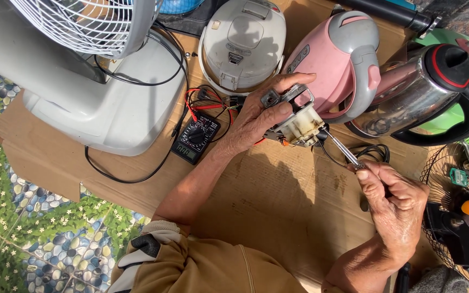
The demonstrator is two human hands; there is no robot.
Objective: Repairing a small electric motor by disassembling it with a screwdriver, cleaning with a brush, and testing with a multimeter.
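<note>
— What's in the left hand [256, 116]?
— It grips a small motor unit [295, 122] above the cardboard [278, 201], near the shut rice cooker [242, 43].
— The right hand [394, 209]?
— Pinching a screwdriver [343, 149], tip touching the unit.

Single view, head-worn camera: looks steeply down from above the person's own forearms, close over the left hand [256, 116] and right hand [394, 203], onto cardboard [278, 190] spread across a patterned floor [23, 228], appliances ranged along the top edge.
</note>
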